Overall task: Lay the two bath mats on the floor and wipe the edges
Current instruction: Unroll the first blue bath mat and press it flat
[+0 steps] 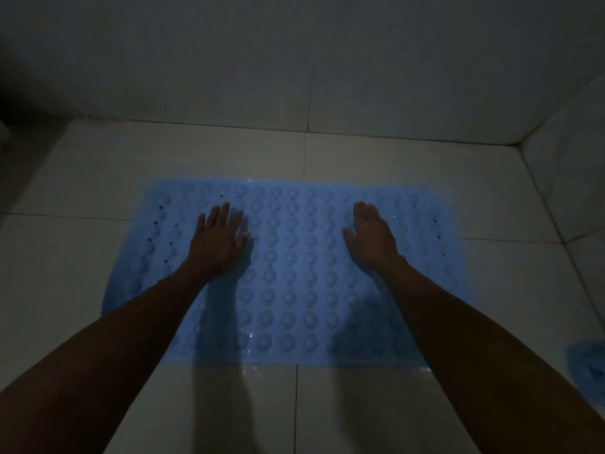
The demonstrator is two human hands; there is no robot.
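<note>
Head view, dim light. Blue bath mat (294,273) lies flat on the tiled floor (82,224), long side across, rows of round bumps facing up, its far edge near the back wall (294,60). Left hand (219,240) rests palm down on the mat's left-centre, fingers straight and spread, gripping nothing. Right hand (371,235) rests palm down right of centre, fingers straight and close together, also holding nothing. Both forearms reach over the mat's near edge. A second blue item (589,362), prob. the other mat, shows at the floor's right edge, cut off by frame; too little seen to confirm.
</note>
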